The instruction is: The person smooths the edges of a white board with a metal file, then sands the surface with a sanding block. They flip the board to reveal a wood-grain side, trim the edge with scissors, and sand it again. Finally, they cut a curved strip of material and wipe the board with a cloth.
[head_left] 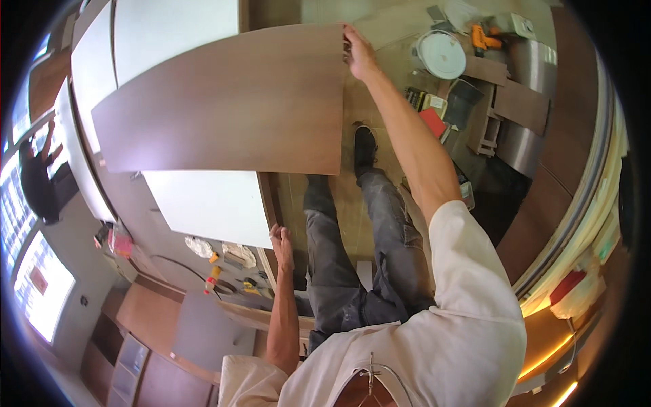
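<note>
A long wood-brown board stretches across the upper middle, above white panels. My right hand grips the far right corner of this board, its fingers curled around the edge. Below the board, my left hand is at the near right corner of a white panel, with the fingers bent in against its brown-edged side. The board covers part of that white panel, and its left end lies over another white panel farther back.
On the floor to the right are a white bucket, an orange power tool, brown offcuts and a red item. Hand tools lie left of my legs. Another person stands at far left.
</note>
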Action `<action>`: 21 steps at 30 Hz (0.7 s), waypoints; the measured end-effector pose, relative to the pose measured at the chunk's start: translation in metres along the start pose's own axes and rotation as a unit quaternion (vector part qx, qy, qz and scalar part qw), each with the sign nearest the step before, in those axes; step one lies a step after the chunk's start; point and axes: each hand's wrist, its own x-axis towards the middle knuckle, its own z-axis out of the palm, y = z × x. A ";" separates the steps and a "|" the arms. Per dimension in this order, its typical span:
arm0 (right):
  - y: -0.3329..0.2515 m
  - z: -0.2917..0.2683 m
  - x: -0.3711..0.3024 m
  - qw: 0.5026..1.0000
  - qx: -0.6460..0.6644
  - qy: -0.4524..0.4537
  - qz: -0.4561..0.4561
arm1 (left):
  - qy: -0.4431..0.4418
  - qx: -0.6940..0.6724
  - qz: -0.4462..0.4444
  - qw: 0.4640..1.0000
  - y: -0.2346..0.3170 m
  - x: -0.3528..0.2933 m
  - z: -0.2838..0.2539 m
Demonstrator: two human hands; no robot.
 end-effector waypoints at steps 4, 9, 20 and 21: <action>0.012 -0.021 0.021 0.999 -0.032 0.013 -0.010 | -0.030 0.040 0.127 0.991 0.017 0.019 0.012; 0.009 -0.043 -0.017 0.964 -0.266 -0.022 0.002 | -0.006 0.015 0.091 0.996 0.027 0.010 0.008; 0.160 -0.348 -0.179 0.820 -0.496 -0.012 0.285 | 0.117 -0.115 -0.081 0.983 -0.084 0.014 -0.116; 0.170 -0.326 -0.200 0.803 -0.515 -0.005 0.300 | 0.150 -0.125 -0.081 0.977 -0.106 0.012 -0.132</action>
